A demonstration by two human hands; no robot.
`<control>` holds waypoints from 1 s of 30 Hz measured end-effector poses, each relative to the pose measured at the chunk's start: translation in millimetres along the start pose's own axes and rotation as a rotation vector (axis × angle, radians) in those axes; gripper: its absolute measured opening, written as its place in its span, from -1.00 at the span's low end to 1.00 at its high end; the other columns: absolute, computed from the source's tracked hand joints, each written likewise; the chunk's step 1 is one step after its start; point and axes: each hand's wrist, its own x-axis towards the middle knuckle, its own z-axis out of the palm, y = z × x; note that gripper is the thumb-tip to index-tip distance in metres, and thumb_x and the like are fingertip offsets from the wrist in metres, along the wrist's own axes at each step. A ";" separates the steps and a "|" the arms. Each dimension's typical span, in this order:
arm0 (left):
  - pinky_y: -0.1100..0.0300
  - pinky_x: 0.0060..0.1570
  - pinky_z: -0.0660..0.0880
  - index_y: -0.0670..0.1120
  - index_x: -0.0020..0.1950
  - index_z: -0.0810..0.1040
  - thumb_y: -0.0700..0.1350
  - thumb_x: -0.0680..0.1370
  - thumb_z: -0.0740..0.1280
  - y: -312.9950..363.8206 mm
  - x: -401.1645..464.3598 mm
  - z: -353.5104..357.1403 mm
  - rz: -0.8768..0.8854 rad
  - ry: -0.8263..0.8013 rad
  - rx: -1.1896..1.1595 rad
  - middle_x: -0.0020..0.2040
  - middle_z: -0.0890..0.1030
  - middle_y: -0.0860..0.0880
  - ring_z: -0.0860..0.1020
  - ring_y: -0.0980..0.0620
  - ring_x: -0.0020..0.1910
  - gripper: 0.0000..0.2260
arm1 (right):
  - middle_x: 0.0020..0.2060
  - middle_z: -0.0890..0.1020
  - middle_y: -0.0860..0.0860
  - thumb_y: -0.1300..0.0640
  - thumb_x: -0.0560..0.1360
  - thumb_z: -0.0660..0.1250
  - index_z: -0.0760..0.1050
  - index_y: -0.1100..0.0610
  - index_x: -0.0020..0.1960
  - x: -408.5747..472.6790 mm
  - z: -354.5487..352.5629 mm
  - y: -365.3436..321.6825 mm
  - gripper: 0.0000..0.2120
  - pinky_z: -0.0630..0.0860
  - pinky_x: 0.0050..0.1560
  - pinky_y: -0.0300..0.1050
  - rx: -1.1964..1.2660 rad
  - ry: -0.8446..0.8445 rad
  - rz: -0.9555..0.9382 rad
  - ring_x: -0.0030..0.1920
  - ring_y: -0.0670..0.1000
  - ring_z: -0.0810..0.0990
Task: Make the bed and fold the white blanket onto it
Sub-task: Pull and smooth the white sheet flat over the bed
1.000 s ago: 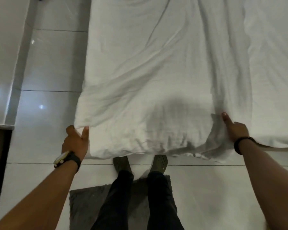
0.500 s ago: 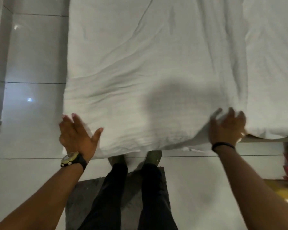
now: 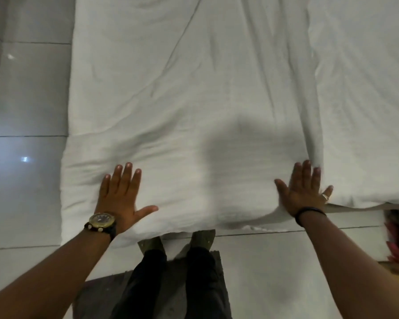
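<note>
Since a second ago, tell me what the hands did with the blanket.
The left hand let go of the white blanket's near corner and came to lie flat on top, fingers straight. The right hand released the near edge and flattened likewise. The blanket stays spread on the bed.

Both hands (image 3: 122, 194) let go and now press flat on the blanket (image 3: 189, 111).
</note>
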 end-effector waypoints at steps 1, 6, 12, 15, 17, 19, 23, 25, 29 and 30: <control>-0.13 0.50 -0.25 -0.06 0.62 -0.12 0.58 0.39 -0.10 7.1 2.3 -3.2 -0.001 -0.007 -0.025 0.61 -0.20 -0.14 -0.23 -0.18 0.58 0.00 | 0.57 -0.29 -0.01 -0.51 0.40 -0.31 -0.24 0.01 0.59 -0.8 -4.1 -5.7 -0.08 -0.18 0.45 0.41 0.023 0.016 0.006 0.57 0.07 -0.28; -0.19 0.52 -0.12 -0.06 0.61 0.01 0.53 0.44 -0.08 55.6 63.9 -48.0 0.130 0.177 -0.080 0.61 -0.11 -0.16 -0.15 -0.19 0.59 -0.08 | 0.58 -0.04 0.21 -0.39 0.50 0.07 0.02 0.14 0.58 22.0 -46.1 -103.8 -0.14 -0.03 0.46 0.32 0.290 0.299 -0.236 0.57 0.19 -0.03; -0.20 0.51 -0.17 -0.03 0.61 0.01 0.55 0.40 -0.17 65.4 160.8 -115.0 0.010 0.300 -0.076 0.62 -0.07 -0.16 -0.12 -0.19 0.59 -0.06 | 0.49 0.24 0.23 -0.33 0.52 0.15 0.04 0.17 0.56 130.7 -133.3 -141.7 -0.18 0.19 0.38 0.29 0.566 0.290 0.193 0.48 0.27 0.22; -0.21 0.51 -0.14 0.03 0.61 -0.06 0.57 0.37 -0.17 67.7 184.1 -113.8 -0.060 0.220 -0.074 0.62 -0.13 -0.12 -0.15 -0.17 0.59 -0.05 | 0.18 0.56 0.25 -0.17 0.59 0.16 0.40 0.22 0.27 150.2 -148.1 -135.1 -0.51 0.41 0.09 0.03 0.552 0.308 0.015 0.20 0.27 0.52; -0.21 0.51 -0.14 0.06 0.61 -0.11 0.59 0.36 -0.19 74.0 190.7 -108.9 -0.091 0.163 -0.092 0.62 -0.17 -0.10 -0.17 -0.15 0.59 -0.05 | 0.07 0.60 0.28 -0.13 0.61 0.13 0.41 0.22 0.18 157.2 -153.0 -110.7 -0.58 0.43 0.03 0.05 0.505 0.424 -0.033 0.11 0.30 0.56; -0.22 0.50 -0.17 0.09 0.60 -0.15 0.59 0.35 -0.21 76.9 192.5 -105.3 -0.098 0.124 -0.076 0.62 -0.20 -0.08 -0.20 -0.13 0.59 -0.05 | 0.05 0.59 0.34 -0.13 0.62 0.12 0.38 0.24 0.19 167.4 -151.3 -66.7 -0.57 0.43 0.06 0.13 0.441 0.510 0.066 0.10 0.35 0.56; -0.22 0.50 -0.21 0.10 0.60 -0.21 0.59 0.34 -0.26 66.4 193.5 -98.7 -0.129 0.107 -0.019 0.61 -0.26 -0.05 -0.26 -0.11 0.58 -0.06 | 0.17 0.49 0.36 -0.03 0.60 0.20 0.33 0.27 0.25 179.0 -135.0 -30.7 -0.60 0.41 0.10 0.26 0.440 0.488 0.194 0.18 0.41 0.47; -0.22 0.50 -0.23 0.09 0.60 -0.21 0.58 0.36 -0.25 60.8 195.1 -93.1 -0.123 0.125 -0.010 0.60 -0.27 -0.05 -0.27 -0.11 0.58 -0.07 | 0.26 0.41 0.36 0.03 0.56 0.24 0.29 0.24 0.35 174.7 -131.3 -53.9 -0.56 0.34 0.16 0.33 0.366 0.551 0.158 0.25 0.42 0.39; -0.24 0.49 -0.23 0.06 0.60 -0.19 0.58 0.38 -0.18 46.4 202.8 -85.6 -0.100 0.193 0.029 0.61 -0.25 -0.06 -0.26 -0.12 0.58 -0.06 | 0.48 0.25 0.32 -0.17 0.52 0.20 0.26 0.15 0.50 135.2 -127.0 -144.5 -0.35 -0.09 0.41 0.37 0.302 0.691 -0.329 0.49 0.41 0.14; -0.24 0.48 -0.24 0.06 0.60 -0.18 0.59 0.37 -0.17 39.6 203.4 -84.6 -0.099 0.200 0.045 0.61 -0.24 -0.06 -0.25 -0.12 0.58 -0.05 | 0.49 0.27 0.28 -0.26 0.50 0.15 0.31 0.13 0.49 123.4 -118.4 -170.4 -0.32 -0.15 0.42 0.35 0.267 0.675 -0.525 0.50 0.38 0.14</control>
